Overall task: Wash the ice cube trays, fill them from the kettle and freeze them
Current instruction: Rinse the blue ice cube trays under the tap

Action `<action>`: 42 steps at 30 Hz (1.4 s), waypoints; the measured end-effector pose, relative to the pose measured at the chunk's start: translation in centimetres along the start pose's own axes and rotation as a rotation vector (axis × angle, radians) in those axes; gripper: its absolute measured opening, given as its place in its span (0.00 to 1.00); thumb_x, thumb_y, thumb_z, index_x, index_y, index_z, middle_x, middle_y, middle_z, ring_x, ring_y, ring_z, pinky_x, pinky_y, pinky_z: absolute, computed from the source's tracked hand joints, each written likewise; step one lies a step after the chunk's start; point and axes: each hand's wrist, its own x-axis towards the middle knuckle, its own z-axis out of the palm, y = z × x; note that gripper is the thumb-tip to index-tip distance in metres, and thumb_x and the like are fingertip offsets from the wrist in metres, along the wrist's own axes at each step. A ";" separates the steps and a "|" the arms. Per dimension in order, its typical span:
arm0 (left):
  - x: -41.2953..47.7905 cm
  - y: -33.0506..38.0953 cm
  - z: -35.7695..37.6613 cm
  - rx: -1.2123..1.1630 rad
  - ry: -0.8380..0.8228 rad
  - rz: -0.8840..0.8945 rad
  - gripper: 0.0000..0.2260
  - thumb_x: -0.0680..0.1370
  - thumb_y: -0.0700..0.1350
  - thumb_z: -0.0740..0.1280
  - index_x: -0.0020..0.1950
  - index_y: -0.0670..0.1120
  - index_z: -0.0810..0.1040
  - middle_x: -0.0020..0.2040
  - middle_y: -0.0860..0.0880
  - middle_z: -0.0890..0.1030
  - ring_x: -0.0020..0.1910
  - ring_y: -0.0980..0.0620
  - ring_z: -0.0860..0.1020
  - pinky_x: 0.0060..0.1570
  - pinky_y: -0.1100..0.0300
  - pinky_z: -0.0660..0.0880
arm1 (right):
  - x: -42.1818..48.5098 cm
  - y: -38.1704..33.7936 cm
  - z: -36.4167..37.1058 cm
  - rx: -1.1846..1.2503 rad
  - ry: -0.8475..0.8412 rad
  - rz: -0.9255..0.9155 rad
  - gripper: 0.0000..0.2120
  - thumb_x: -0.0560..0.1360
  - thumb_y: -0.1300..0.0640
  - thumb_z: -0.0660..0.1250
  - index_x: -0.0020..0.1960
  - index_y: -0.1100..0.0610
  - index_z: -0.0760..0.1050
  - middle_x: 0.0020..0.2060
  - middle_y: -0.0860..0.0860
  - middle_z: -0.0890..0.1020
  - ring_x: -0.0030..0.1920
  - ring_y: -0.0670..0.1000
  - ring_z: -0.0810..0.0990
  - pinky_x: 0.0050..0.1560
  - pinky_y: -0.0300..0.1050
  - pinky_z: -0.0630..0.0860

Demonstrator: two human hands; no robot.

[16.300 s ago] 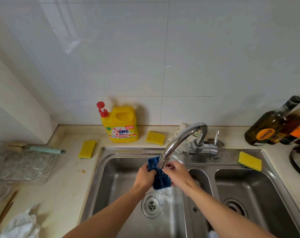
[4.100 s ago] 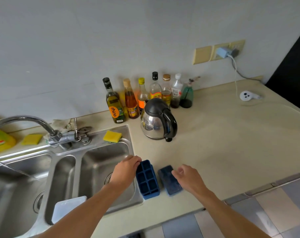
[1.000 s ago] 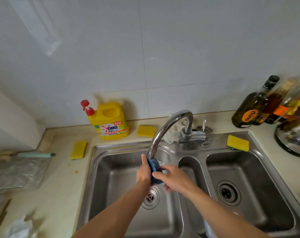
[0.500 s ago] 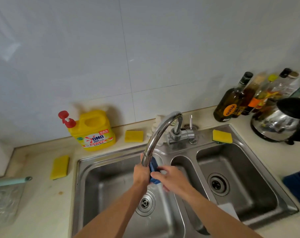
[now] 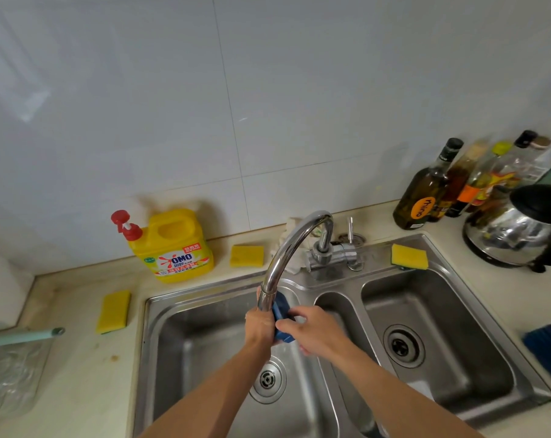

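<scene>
- Rinsing is the step in hand: a blue ice cube tray [image 5: 282,320] sits under the tap spout [image 5: 267,298], over the left basin [image 5: 204,343] of the sink.
- Left hand [image 5: 260,327] wraps its fingers around one end; right hand [image 5: 315,333] pinches the other end, fingers closed on it.
- Tilting the tray would let water reach each cell and drain out.
- A second blue tray [image 5: 548,349] waits at the right edge, near the kettle [image 5: 517,229].
- Wet plastic probably slips, so a firm two-handed hold helps.
</scene>
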 end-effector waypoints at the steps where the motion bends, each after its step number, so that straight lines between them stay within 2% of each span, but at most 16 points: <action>1: 0.0 0.0 0.0 0.014 0.006 0.001 0.13 0.83 0.43 0.61 0.47 0.38 0.82 0.37 0.39 0.84 0.35 0.42 0.83 0.27 0.56 0.79 | 0.1 0.2 -0.1 -0.005 0.003 -0.005 0.18 0.70 0.41 0.69 0.57 0.46 0.82 0.45 0.47 0.86 0.36 0.45 0.82 0.41 0.45 0.82; 2: 0.1 0.0 0.0 0.048 0.024 0.000 0.12 0.83 0.40 0.61 0.47 0.37 0.81 0.38 0.39 0.83 0.35 0.42 0.81 0.27 0.56 0.79 | 0.2 0.4 -0.4 -0.020 0.016 -0.013 0.20 0.71 0.40 0.68 0.60 0.47 0.82 0.49 0.47 0.86 0.40 0.45 0.83 0.45 0.46 0.83; 4: 0.6 -0.2 -0.9 0.137 0.064 0.007 0.14 0.84 0.42 0.60 0.48 0.35 0.81 0.39 0.40 0.82 0.38 0.42 0.80 0.36 0.52 0.81 | 0.7 1.1 -2.0 -0.100 0.064 -0.024 0.26 0.74 0.39 0.66 0.68 0.49 0.79 0.56 0.46 0.84 0.52 0.45 0.83 0.52 0.41 0.78; 5: 0.8 -0.4 -1.8 0.172 0.075 0.003 0.19 0.85 0.49 0.59 0.49 0.36 0.81 0.41 0.40 0.83 0.40 0.42 0.81 0.41 0.52 0.80 | 1.0 1.4 -3.3 -0.134 0.073 -0.026 0.26 0.75 0.39 0.65 0.69 0.49 0.78 0.55 0.44 0.83 0.50 0.44 0.82 0.51 0.40 0.77; 7: 0.9 -0.8 -3.8 0.174 0.040 -0.046 0.28 0.82 0.64 0.59 0.49 0.39 0.80 0.44 0.40 0.85 0.43 0.42 0.84 0.41 0.53 0.81 | 1.4 2.1 -6.5 -0.121 0.061 -0.002 0.19 0.75 0.40 0.67 0.63 0.46 0.80 0.47 0.42 0.83 0.40 0.43 0.81 0.40 0.39 0.81; 10: 1.4 -1.1 -5.6 0.260 -0.014 -0.047 0.32 0.78 0.70 0.58 0.49 0.41 0.80 0.45 0.39 0.84 0.41 0.43 0.84 0.41 0.52 0.82 | 1.2 3.1 -9.5 -0.097 0.038 0.071 0.10 0.73 0.41 0.70 0.53 0.41 0.79 0.45 0.43 0.82 0.41 0.45 0.83 0.31 0.35 0.79; 14: 1.8 -0.2 -4.2 0.320 -0.061 0.031 0.27 0.83 0.63 0.57 0.48 0.40 0.79 0.47 0.38 0.83 0.47 0.40 0.82 0.49 0.49 0.79 | 0.8 4.6 -8.7 -0.225 0.009 0.072 0.16 0.72 0.42 0.69 0.57 0.47 0.77 0.46 0.47 0.82 0.40 0.46 0.83 0.33 0.39 0.82; 16: 1.7 -0.1 -3.4 0.351 -0.125 0.062 0.18 0.85 0.52 0.57 0.47 0.40 0.76 0.46 0.38 0.82 0.45 0.42 0.80 0.49 0.50 0.77 | 0.0 5.4 -8.0 -0.268 -0.011 0.065 0.20 0.70 0.42 0.69 0.57 0.52 0.75 0.45 0.48 0.82 0.36 0.44 0.80 0.31 0.37 0.78; 18: 1.5 0.0 -3.1 0.390 -0.156 0.077 0.13 0.85 0.45 0.56 0.48 0.41 0.75 0.44 0.40 0.80 0.43 0.44 0.78 0.47 0.51 0.76 | -1.0 6.3 -8.1 -0.318 -0.029 0.068 0.19 0.67 0.42 0.69 0.54 0.51 0.73 0.44 0.46 0.79 0.36 0.43 0.78 0.28 0.33 0.71; 22: 1.0 -0.1 -3.0 0.281 -0.158 0.056 0.14 0.84 0.48 0.55 0.51 0.41 0.77 0.42 0.42 0.83 0.42 0.43 0.80 0.45 0.50 0.78 | -2.9 8.3 -9.8 -0.392 0.015 0.097 0.17 0.66 0.48 0.73 0.50 0.50 0.72 0.47 0.47 0.78 0.41 0.42 0.77 0.30 0.32 0.67; 24: 0.7 -0.5 -3.2 0.109 -0.119 0.012 0.15 0.83 0.52 0.57 0.51 0.44 0.79 0.38 0.45 0.85 0.40 0.43 0.82 0.42 0.50 0.80 | -4.1 9.6 -10.6 -0.434 0.026 0.107 0.21 0.66 0.49 0.75 0.56 0.52 0.72 0.52 0.49 0.76 0.44 0.45 0.77 0.36 0.35 0.74; 26: 0.5 -1.0 -3.2 -0.021 -0.088 -0.032 0.18 0.83 0.57 0.58 0.52 0.46 0.80 0.41 0.44 0.85 0.41 0.41 0.83 0.41 0.48 0.80 | -5.6 11.1 -11.2 -0.480 0.032 0.104 0.27 0.67 0.51 0.76 0.63 0.52 0.70 0.58 0.49 0.72 0.52 0.49 0.78 0.51 0.45 0.80; 28: 0.5 -1.3 -3.1 -0.086 -0.084 -0.052 0.20 0.82 0.59 0.57 0.54 0.46 0.80 0.44 0.42 0.86 0.43 0.40 0.84 0.42 0.46 0.81 | -6.9 13.0 -11.4 -0.520 0.012 0.096 0.29 0.70 0.56 0.74 0.67 0.50 0.67 0.61 0.48 0.71 0.56 0.49 0.75 0.56 0.47 0.79; 34: 0.2 -2.1 -2.5 -0.181 -0.054 -0.044 0.21 0.83 0.61 0.55 0.58 0.47 0.79 0.41 0.45 0.87 0.38 0.43 0.85 0.35 0.50 0.81 | -8.9 16.9 -11.3 -0.678 -0.108 0.078 0.39 0.72 0.65 0.71 0.79 0.52 0.59 0.73 0.48 0.66 0.70 0.50 0.68 0.69 0.47 0.73; 38: -0.1 -2.7 -2.1 -0.213 -0.061 -0.078 0.21 0.83 0.62 0.55 0.60 0.48 0.78 0.49 0.43 0.85 0.45 0.41 0.84 0.40 0.47 0.81 | -9.5 18.6 -10.9 -0.848 -0.144 0.036 0.38 0.74 0.64 0.71 0.79 0.52 0.59 0.76 0.51 0.63 0.74 0.53 0.63 0.74 0.51 0.66; 42: -0.5 -2.7 -1.7 -0.260 -0.061 -0.093 0.20 0.83 0.62 0.55 0.59 0.50 0.77 0.51 0.43 0.84 0.47 0.41 0.83 0.44 0.46 0.81 | -10.0 20.0 -10.6 -1.006 -0.165 0.042 0.39 0.77 0.59 0.71 0.82 0.52 0.55 0.81 0.54 0.55 0.79 0.57 0.56 0.78 0.57 0.60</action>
